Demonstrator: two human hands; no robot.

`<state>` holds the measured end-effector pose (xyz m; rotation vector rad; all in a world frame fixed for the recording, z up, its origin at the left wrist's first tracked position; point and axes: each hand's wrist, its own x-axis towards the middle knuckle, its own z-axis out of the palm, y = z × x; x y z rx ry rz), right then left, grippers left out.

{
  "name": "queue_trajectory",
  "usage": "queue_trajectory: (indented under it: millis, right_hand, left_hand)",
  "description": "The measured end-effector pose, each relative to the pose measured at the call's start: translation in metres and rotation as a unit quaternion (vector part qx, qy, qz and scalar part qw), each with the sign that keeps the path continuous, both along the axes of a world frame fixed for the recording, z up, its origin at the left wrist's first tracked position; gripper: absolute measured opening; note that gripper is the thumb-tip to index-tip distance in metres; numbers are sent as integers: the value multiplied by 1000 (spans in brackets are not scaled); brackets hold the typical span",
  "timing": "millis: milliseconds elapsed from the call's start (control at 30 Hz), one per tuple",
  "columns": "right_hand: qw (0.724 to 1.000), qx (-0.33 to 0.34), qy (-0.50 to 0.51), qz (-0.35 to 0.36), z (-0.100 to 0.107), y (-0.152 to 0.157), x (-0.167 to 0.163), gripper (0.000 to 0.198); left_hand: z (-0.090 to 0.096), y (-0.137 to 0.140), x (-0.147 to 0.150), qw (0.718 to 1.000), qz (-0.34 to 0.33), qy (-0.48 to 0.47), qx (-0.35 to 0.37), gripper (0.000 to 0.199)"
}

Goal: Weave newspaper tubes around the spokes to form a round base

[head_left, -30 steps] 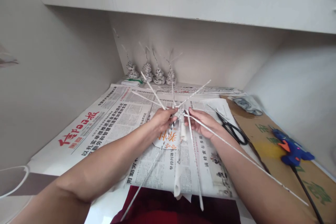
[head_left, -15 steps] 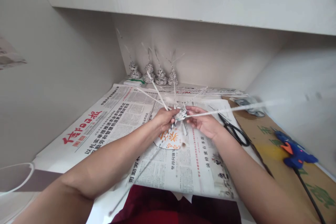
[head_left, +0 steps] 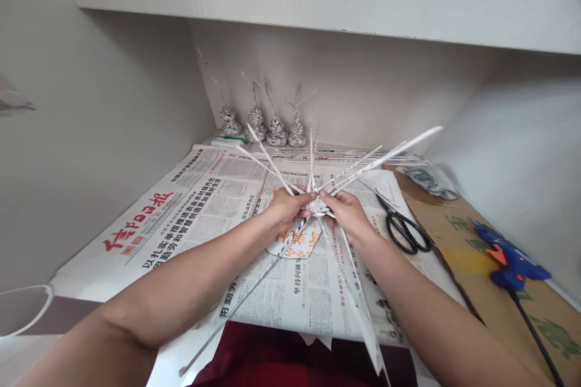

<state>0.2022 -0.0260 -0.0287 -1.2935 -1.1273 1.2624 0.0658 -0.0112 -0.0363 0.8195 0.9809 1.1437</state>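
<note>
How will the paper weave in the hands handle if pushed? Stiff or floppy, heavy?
Probably light: the weave looks like rolled paper, pinched by left hand and right hand.
Spokes likely fairly stiff: several stick out nearly straight beyond the fingers.
Pushed sideways, they'd probably snag or bend: they're thin and fan out far past the small centre.

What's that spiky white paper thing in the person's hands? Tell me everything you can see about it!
The spiky bundle of thin white paper rods looks made of rolled, printed paper. The rods spread from a small, bunched centre, partly hidden. Several fan forward; others slant back, one stripy near the centre, one blurred. The left hand's grip and the right hand's grip hold the centre over printed white newspaper sheets. I can't tell whether it touches them.
</note>
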Motion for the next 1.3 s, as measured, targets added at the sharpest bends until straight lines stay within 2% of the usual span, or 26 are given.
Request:
queue_trajectory:
  millis: [133, 367, 500, 600, 733, 867, 1167, 1300]
  right_hand:
    - [999, 48, -11, -8, -2, 1, 0, 31]
    - [997, 67, -26, -23, -9, 5, 4, 36]
    - [995, 89, -44, -2, -10, 5, 5, 32]
    - [992, 106, -69, 4, -12, 7, 6, 30]
    - [999, 35, 2, -6, -12, 9, 7, 33]
    - [996, -21, 75, 33, -10, 9, 7, 35]
    - [998, -22, 47, 35, -3, 7, 7, 34]
    - [999, -4, 31, 18, -5, 9, 8, 30]
  left_hand:
    - [2, -1, 0, 1000, -2, -14, -16, 23]
    - [11, -1, -3, 998, -4, 9, -62, 19]
    - [10, 0, -6, 998, -14, 55, -1, 15]
    - [9, 0, -7, 997, 1, 74, 10, 16]
    - [12, 1, -9, 997, -27, 71, 15, 15]
    - [16, 1, -11, 994, -70, 82, -20, 17]
    - [6, 6, -12, 994, -84, 68, 2, 32]
    - [11, 5, -16, 990, -128, 60, 7, 40]
